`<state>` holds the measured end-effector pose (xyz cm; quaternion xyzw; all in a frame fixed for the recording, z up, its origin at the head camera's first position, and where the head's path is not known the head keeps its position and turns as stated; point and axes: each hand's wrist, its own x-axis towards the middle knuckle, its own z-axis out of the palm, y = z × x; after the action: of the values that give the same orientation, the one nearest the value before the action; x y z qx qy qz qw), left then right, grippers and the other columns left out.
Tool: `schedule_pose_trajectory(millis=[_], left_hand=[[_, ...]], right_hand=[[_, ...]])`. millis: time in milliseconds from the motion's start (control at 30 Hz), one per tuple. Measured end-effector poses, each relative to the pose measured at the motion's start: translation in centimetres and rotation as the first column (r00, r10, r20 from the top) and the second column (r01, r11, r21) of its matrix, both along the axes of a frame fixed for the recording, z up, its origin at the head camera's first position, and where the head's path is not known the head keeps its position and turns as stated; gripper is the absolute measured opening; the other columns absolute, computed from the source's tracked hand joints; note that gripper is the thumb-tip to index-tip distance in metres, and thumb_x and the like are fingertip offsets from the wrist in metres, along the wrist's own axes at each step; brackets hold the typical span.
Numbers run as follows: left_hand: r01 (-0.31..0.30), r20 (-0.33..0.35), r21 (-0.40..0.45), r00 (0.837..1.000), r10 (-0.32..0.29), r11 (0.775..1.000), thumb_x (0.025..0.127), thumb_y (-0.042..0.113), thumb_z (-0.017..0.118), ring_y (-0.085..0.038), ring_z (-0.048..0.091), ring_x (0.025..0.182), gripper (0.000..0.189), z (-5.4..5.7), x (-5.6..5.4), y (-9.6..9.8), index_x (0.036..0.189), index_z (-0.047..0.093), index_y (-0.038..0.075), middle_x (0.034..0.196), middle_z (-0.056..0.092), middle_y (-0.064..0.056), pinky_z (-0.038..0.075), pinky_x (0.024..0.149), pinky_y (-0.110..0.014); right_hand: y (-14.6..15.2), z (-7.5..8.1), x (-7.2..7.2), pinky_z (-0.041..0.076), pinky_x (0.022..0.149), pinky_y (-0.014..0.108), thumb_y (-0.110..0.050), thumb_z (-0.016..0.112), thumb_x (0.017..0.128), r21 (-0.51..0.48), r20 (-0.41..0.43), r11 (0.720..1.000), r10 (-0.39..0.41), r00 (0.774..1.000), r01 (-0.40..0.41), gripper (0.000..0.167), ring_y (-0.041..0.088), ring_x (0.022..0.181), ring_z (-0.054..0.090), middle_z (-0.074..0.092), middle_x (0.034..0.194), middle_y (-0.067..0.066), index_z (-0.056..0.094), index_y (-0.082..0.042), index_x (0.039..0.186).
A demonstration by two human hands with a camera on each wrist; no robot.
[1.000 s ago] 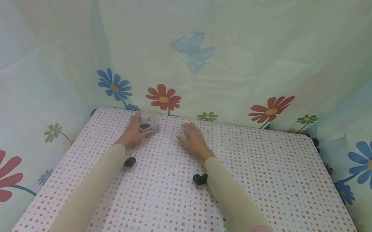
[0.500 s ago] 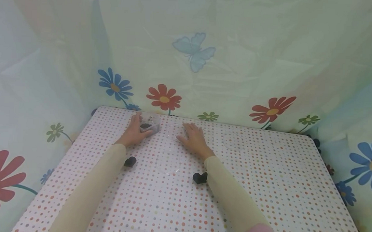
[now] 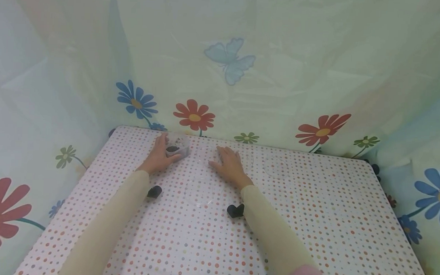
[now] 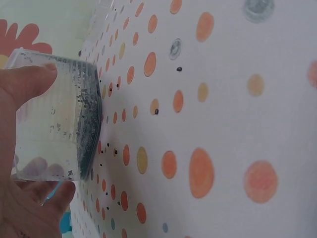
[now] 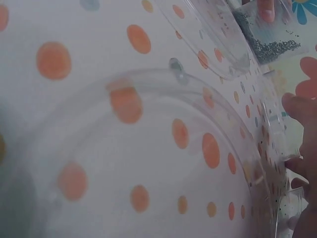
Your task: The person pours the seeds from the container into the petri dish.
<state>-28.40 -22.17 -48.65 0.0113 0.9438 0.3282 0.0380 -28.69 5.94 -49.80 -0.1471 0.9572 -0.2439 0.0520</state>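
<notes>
At the far left of the table, my left hand (image 3: 160, 156) grips a clear plastic container (image 3: 181, 147), thumb on one side and fingers on the other. Many tiny dark grains line its base, clearest in the left wrist view, where the container (image 4: 54, 119) stands at the table surface. My right hand (image 3: 230, 165) is on the far middle of the table, thumb and fingers bent about a clear, shallow plastic dish (image 5: 277, 134). Much of that dish is hidden by the hand. A larger-looking clear round dish (image 5: 163, 82) lies closer to the right wrist camera.
More clear round dishes lie about: one dish (image 3: 198, 204) nearer the front, another dish (image 3: 275, 176) to the right. A few loose dark grains (image 4: 179, 69) dot the spotted tablecloth (image 3: 311, 221). Flower-printed sheeting (image 3: 273, 74) hangs behind and beside the table.
Both hands keep their places. Only the head view has shifted very slightly.
</notes>
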Motion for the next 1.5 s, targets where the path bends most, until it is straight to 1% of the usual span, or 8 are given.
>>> schedule_pose_trajectory(millis=[267,467,633,900,1067,1233,1367,1500], left_hand=[[-0.027,0.014,0.003,1.0,0.027,1.0,0.084,0.05,0.069,-0.039,0.028,0.144,0.107,0.1,0.1,-0.1,0.155,-0.004,0.019,0.156,0.023,-0.019,0.027,0.116,-0.058],[-0.038,-0.017,0.033,0.999,0.038,0.999,0.082,0.048,0.072,-0.038,0.03,0.143,0.109,0.2,0.0,0.0,0.155,-0.002,0.018,0.154,0.027,-0.017,0.028,0.116,-0.058],[-0.041,-0.027,0.048,0.999,0.042,0.998,0.08,0.046,0.075,-0.038,0.032,0.141,0.11,0.5,0.1,0.2,0.155,0.0,0.019,0.154,0.03,-0.016,0.029,0.115,-0.058],[-0.028,-0.068,0.05,0.997,0.031,0.998,0.079,0.042,0.078,-0.035,0.035,0.141,0.103,0.9,0.2,0.5,0.154,0.011,0.019,0.152,0.033,-0.013,0.033,0.113,-0.057],[-0.029,-0.083,0.043,0.996,0.033,0.999,0.079,0.043,0.077,-0.034,0.032,0.143,0.103,1.3,0.4,0.8,0.154,0.012,0.021,0.153,0.032,-0.012,0.031,0.114,-0.057],[0.0,-0.122,0.021,0.993,0.002,1.0,0.079,0.041,0.078,-0.035,0.028,0.145,0.105,1.5,0.5,1.0,0.156,0.008,0.022,0.156,0.029,-0.012,0.028,0.116,-0.057],[0.027,-0.163,0.0,0.986,-0.027,1.0,0.08,0.037,0.078,-0.034,0.028,0.145,0.104,1.6,0.4,1.2,0.156,0.008,0.021,0.157,0.028,-0.011,0.029,0.116,-0.055],[0.043,-0.192,-0.007,0.981,-0.044,0.999,0.08,0.035,0.078,-0.033,0.028,0.145,0.104,1.7,0.3,1.3,0.156,0.009,0.021,0.157,0.028,-0.011,0.03,0.116,-0.054]], right_hand=[[0.0,-0.3,-0.1,0.006,0.124,0.049,-0.056,0.05,0.094,-0.01,-0.013,1.0,-0.004,1.0,0.003,0.073,0.023,0.149,0.023,0.034,0.157,0.004,0.03,-0.017,0.152],[0.1,-0.2,0.0,0.006,0.124,0.047,-0.056,0.051,0.093,-0.013,-0.007,1.0,-0.018,1.0,0.017,0.073,0.022,0.149,0.024,0.034,0.157,0.004,0.03,-0.018,0.152],[0.1,-0.3,0.0,0.006,0.124,0.047,-0.055,0.053,0.092,-0.027,-0.013,0.999,-0.023,1.0,0.022,0.072,0.022,0.148,0.026,0.036,0.155,0.003,0.032,-0.018,0.151],[0.0,-0.3,0.1,0.005,0.124,0.046,-0.054,0.054,0.093,-0.041,-0.003,0.999,-0.028,1.0,0.028,0.073,0.022,0.147,0.027,0.036,0.155,0.004,0.031,-0.018,0.151],[-0.1,-0.2,0.1,0.005,0.125,0.045,-0.054,0.054,0.092,-0.043,0.004,0.998,-0.034,0.999,0.034,0.073,0.022,0.147,0.027,0.037,0.155,0.004,0.031,-0.018,0.151],[-0.1,-0.1,0.2,0.005,0.125,0.045,-0.055,0.054,0.092,-0.052,0.007,0.998,-0.038,0.999,0.038,0.074,0.023,0.147,0.027,0.037,0.155,0.004,0.03,-0.018,0.152],[-0.1,-0.1,0.3,0.005,0.125,0.045,-0.054,0.056,0.092,-0.064,0.011,0.997,-0.045,0.999,0.046,0.074,0.023,0.147,0.027,0.037,0.155,0.004,0.03,-0.019,0.152],[0.0,-0.1,0.2,0.005,0.125,0.044,-0.055,0.057,0.091,-0.071,0.014,0.996,-0.048,0.999,0.049,0.075,0.022,0.147,0.027,0.038,0.155,0.003,0.031,-0.019,0.152]])
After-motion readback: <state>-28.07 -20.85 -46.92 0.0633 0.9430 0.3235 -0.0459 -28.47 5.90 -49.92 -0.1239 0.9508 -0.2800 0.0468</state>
